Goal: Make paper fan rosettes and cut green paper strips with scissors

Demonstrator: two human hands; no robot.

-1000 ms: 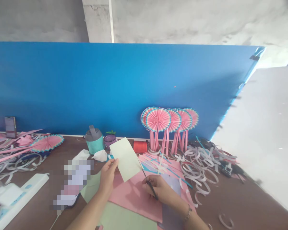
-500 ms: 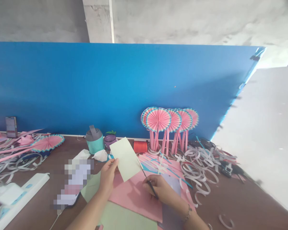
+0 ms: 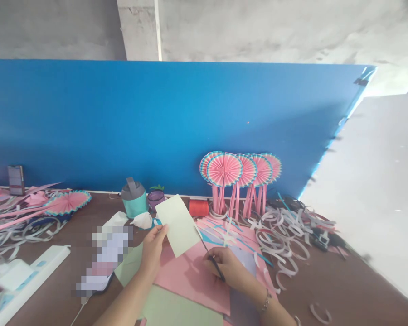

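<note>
A pale cream sheet of paper (image 3: 178, 226) is pinched at its left edge by my left hand (image 3: 154, 246). My right hand (image 3: 224, 267) is closed round the dark handles of a pair of scissors (image 3: 216, 267). The blades reach up to the sheet's right edge, where a thin strip seems to stand off from it. Below both hands lies pink paper (image 3: 193, 285), with pale green paper (image 3: 180, 312) and lilac paper (image 3: 243, 290) partly under it.
Several pink pleated paper fans (image 3: 224, 170) stand upright at the back beside a red thread spool (image 3: 199, 208). Curled paper strips (image 3: 282, 235) heap up on the right. On the left are a teal cup (image 3: 136, 204), a blurred-out phone (image 3: 105, 267) and a white power strip (image 3: 37, 280).
Hardly anything differs. My right hand and the scissors have shifted very slightly to the right, while my left hand and the cream sheet stay in place.
</note>
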